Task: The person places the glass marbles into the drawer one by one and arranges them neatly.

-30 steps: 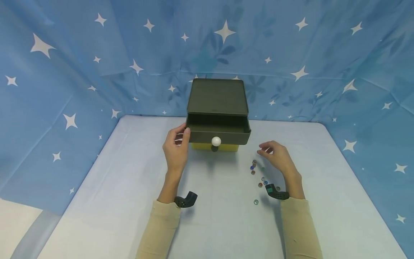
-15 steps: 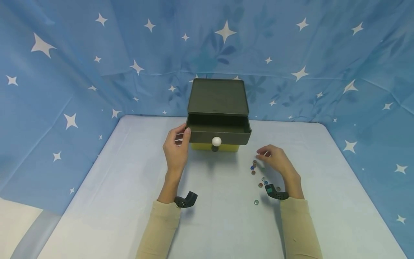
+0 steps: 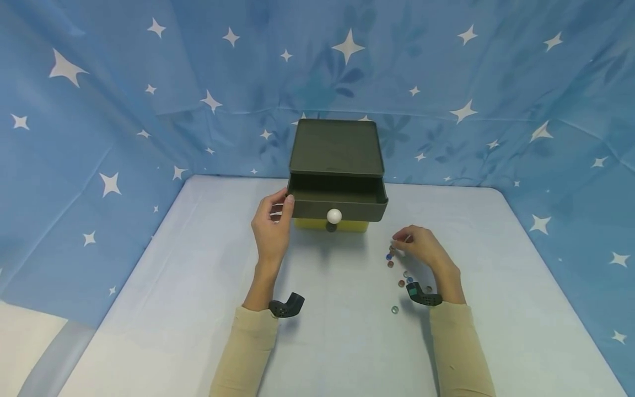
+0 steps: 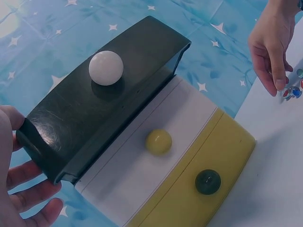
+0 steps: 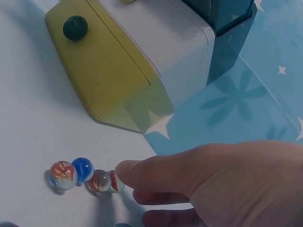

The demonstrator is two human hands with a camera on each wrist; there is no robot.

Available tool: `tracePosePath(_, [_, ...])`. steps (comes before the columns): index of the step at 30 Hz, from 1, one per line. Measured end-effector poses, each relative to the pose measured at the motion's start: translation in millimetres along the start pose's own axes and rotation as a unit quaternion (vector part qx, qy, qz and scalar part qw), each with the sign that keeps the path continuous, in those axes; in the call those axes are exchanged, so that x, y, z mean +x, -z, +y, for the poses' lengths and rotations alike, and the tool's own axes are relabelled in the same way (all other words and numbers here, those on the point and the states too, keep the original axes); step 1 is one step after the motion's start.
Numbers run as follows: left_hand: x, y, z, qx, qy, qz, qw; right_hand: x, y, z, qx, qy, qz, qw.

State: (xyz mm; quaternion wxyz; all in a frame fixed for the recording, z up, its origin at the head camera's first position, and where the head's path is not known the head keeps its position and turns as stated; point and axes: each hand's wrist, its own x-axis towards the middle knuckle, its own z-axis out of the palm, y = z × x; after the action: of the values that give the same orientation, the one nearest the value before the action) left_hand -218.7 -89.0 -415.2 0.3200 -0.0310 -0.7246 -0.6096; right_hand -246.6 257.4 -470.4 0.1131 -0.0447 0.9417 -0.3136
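A dark green drawer (image 3: pixel 359 212) with a white ball knob (image 4: pixel 106 68) stands pulled out at the top of a small drawer cabinet (image 3: pixel 337 148). My left hand (image 3: pixel 272 231) grips its left front corner, thumb at the front edge and fingers by the side. Low over the table, my right hand (image 3: pixel 424 245) has its fingertips right at a red-and-white marble (image 5: pixel 114 182), the thumb covering part of it. Beside that one lie a clear brownish marble (image 5: pixel 99 181), a blue marble (image 5: pixel 83 169) and an orange-streaked marble (image 5: pixel 64 174).
Below the green drawer are a white drawer (image 4: pixel 128 156) with a yellow knob and a yellow drawer (image 4: pixel 189 189) with a green knob, both pushed in. More loose marbles, including a greenish one (image 3: pixel 394 310), lie nearer on the white table (image 3: pixel 342 331). Star-patterned blue cloth (image 3: pixel 248 82) hangs behind.
My right hand has come down and slightly left to the far end of the marbles, its fingertips drawing closer together. The left hand keeps its hold on the drawer.
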Motion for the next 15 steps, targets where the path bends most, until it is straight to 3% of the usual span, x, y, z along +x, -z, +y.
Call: tracePosePath(15, [-0.8, 0.3, -1.4, -0.003, -0.02, 0.002, 0.9998, 0.6, -1.2, 0.2, -0.013, -0.001, -0.027, 0.9995])
